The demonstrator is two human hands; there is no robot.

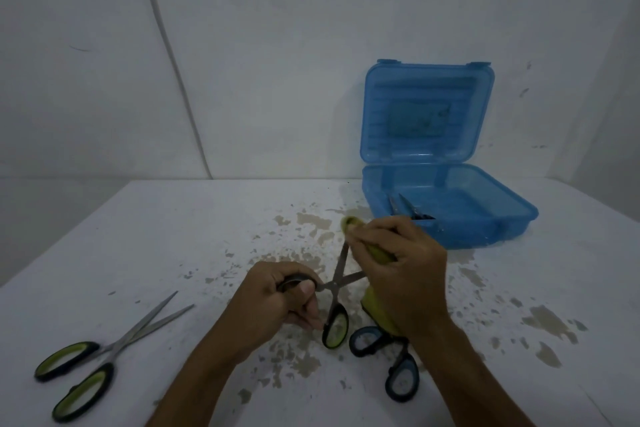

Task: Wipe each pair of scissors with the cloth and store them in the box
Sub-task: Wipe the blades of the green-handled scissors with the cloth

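Currently one pair (412, 210) lies in the box (485, 229), left hand (277, 302) grips green scissors (334, 291), right hand (401, 274) clenches the cloth (375, 310), two pairs remain.

Your left hand (277, 302) holds one handle of the open green scissors (335, 302); your right hand (401, 274) pinches the yellow-green cloth (375, 253) around a blade. The blue box (450, 211) stands open on the table (138, 236).
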